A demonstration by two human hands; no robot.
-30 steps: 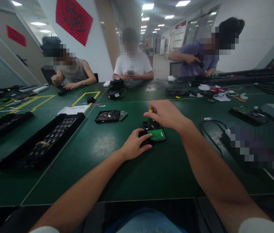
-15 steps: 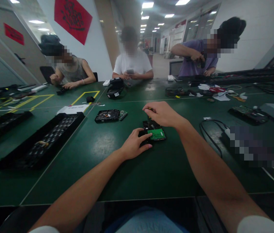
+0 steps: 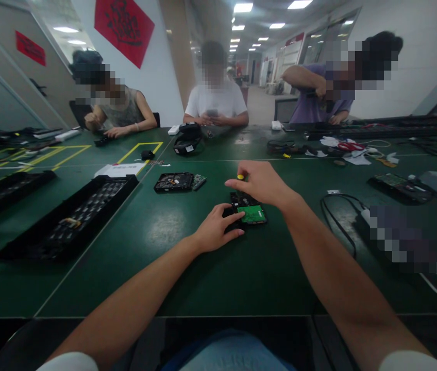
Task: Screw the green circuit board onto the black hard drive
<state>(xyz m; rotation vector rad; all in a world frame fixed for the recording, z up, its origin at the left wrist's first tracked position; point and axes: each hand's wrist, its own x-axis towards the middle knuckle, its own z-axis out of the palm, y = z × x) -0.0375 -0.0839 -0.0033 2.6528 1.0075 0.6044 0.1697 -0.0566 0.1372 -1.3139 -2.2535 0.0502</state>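
Note:
A hard drive point(image 3: 255, 214) with a green circuit board lies on the green table in front of me. My left hand point(image 3: 218, 229) steadies its left side, the index fingertip on the board and the thumb near the closest edge. Over the drive's far end, my right hand point(image 3: 261, 180) is curled around a screwdriver point(image 3: 240, 176). Only its yellow end shows; the shaft and tip are hidden by the hand.
Left of the drive lie another opened drive point(image 3: 172, 182) and a small circuit board point(image 3: 199, 181). A long black tray point(image 3: 71, 221) is farther left. At right are a cable point(image 3: 336, 221) and another drive point(image 3: 398, 186). Three people sit across the table.
My right hand has turned slightly, its thumb now stretched out to the left and the yellow end plainer to see. The left hand stays on the drive. The view has shifted a little.

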